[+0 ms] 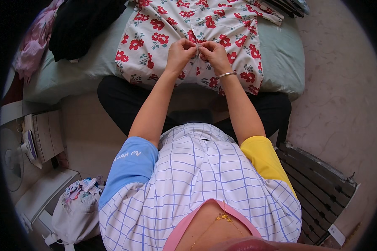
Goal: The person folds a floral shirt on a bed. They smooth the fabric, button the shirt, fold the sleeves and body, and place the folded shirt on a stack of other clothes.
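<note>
A white shirt (163, 25) printed with red flowers and grey-green leaves lies spread over a pale green bed cover, its lower edge towards me. Both hands meet at its front placket, about halfway down. My left hand (183, 56) pinches the placket fabric between thumb and fingertips. From the other side, my right hand (214, 56) pinches the same placket, with a metal bangle (226, 75) at its wrist. The fingertips almost touch, and whatever lies between them is too small to make out. Below the hands the two front edges part slightly near the hem.
The pale green bed cover (282, 59) reaches under the shirt. Black clothing (84, 28) and a pink garment (34, 56) lie at the left, folded clothes (289, 8) at the far right. An electric fan (15, 157) and a stuffed pale bag (77, 216) stand lower left; a dark slatted rack (317, 182) is lower right.
</note>
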`<action>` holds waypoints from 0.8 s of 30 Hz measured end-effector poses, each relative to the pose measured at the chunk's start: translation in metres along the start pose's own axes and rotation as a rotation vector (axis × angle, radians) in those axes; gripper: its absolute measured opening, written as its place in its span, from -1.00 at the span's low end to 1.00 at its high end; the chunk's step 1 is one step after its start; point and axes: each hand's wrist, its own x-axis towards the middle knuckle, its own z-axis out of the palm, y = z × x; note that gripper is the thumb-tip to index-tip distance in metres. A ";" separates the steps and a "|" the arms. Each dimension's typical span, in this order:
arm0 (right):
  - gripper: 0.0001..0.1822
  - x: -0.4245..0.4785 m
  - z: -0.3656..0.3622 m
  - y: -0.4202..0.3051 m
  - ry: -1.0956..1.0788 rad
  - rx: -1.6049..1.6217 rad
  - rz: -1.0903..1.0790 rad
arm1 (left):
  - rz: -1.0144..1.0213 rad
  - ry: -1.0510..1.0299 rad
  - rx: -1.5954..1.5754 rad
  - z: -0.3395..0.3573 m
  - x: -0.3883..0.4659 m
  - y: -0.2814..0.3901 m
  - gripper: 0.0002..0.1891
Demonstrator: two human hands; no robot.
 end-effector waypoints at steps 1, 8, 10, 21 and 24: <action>-0.92 0.000 -0.001 -0.001 -0.012 -0.001 0.006 | -0.003 0.002 0.000 0.000 0.000 0.001 -0.89; -0.89 0.000 -0.002 -0.011 -0.096 0.050 0.087 | 0.057 0.063 0.014 0.000 0.007 -0.014 -0.84; -0.88 0.001 -0.002 -0.008 -0.086 -0.019 0.086 | 0.040 0.056 -0.039 0.002 0.006 -0.010 -0.81; -0.88 0.000 0.000 -0.001 -0.049 -0.051 0.064 | 0.070 0.103 0.161 0.004 0.007 -0.007 -0.85; -0.87 0.000 0.001 -0.001 -0.054 -0.066 0.058 | 0.021 0.100 0.078 0.004 0.006 -0.007 -0.86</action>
